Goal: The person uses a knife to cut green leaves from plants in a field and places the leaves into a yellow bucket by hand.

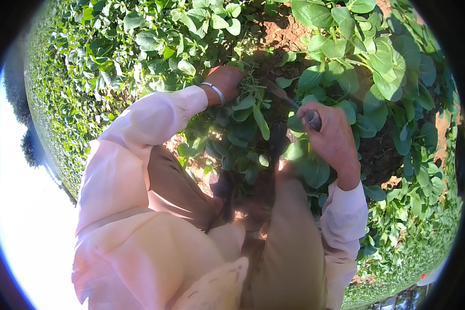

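My right hand (pixel 331 135) is wrapped round the dark handle of a hand weeder (pixel 290 102). Its thin metal shank points up and left, and its soil-coloured tip is near the ground between the plants. To the left of that tip, my left hand (pixel 226 84), with a pale metal bangle on the wrist, is closed on a bunch of thin-stemmed weeds (pixel 251 88). Part of its fingers is hidden by the greenery. Broad-leaved green plants (pixel 261 121) hang just below the bunch.
Large leafy plants (pixel 382 62) crowd the right side, and a dense bed of smaller-leaved plants (pixel 88 57) covers the left. Bare reddish soil (pixel 281 31) shows between them at the top. My bent legs in brown trousers (pixel 294 222) are below my hands.
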Tool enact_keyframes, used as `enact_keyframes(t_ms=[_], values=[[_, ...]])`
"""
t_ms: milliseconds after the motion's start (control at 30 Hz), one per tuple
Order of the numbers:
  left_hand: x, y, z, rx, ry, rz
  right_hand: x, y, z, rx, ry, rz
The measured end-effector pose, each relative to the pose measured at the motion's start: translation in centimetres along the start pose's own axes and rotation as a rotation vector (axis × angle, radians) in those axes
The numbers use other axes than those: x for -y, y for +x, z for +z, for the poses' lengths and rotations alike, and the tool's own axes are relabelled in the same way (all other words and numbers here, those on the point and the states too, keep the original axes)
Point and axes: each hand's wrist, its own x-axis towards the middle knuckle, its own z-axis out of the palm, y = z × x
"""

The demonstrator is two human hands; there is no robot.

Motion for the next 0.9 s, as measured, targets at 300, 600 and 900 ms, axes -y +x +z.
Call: enact_keyframes(t_ms=[300,600,900], values=[[2.0,1.1,3.3,-0.175,-0.529,-0.195,-0.9,3.6,2.4,-0.017,-0.013,-0.089],[1.9,0.4,2.1,-0.125,-0.520,-0.147,-1.4,3.2,-1.7,0.150,0.108,0.078],[1.7,0.7,2.7,-0.199,-0.558,-0.143,-1.3,7.0,-2.5,0.328,-0.018,-0.013]])
